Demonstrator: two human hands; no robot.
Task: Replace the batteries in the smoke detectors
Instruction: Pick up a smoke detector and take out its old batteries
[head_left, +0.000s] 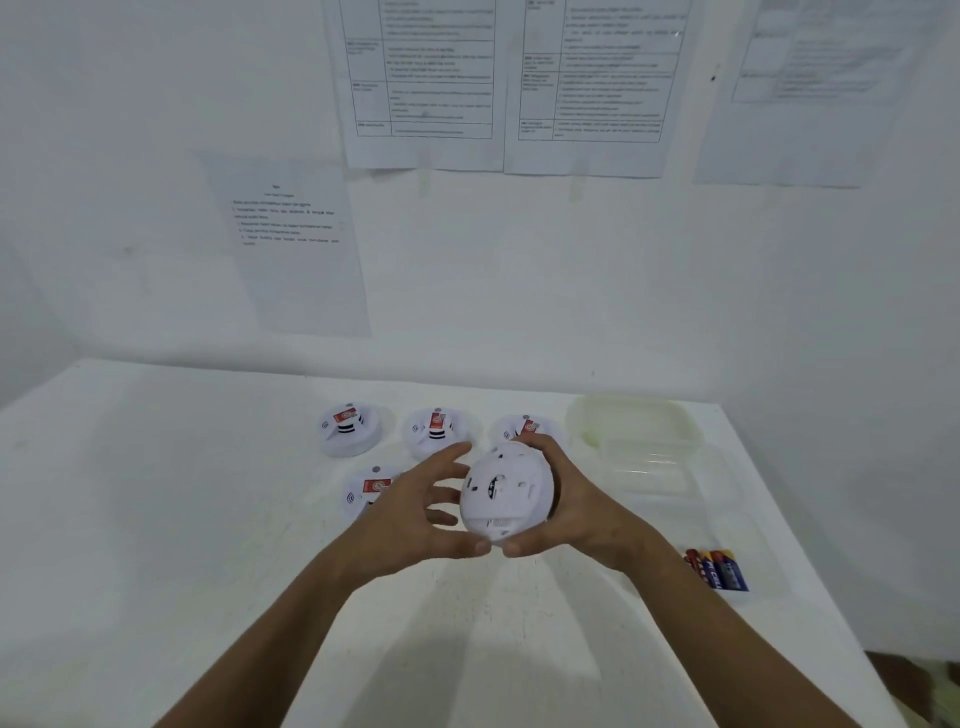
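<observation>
A round, smooth white plastic smoke detector (503, 491) is held above the white tabletop (156, 519), underside up. The right hand (566, 501) cups its far rim, fingers curled round it; the left hand (421, 512) touches it with spread fingers. Behind it lie four more detectors (436, 431); right of it, batteries (719, 569).
</observation>
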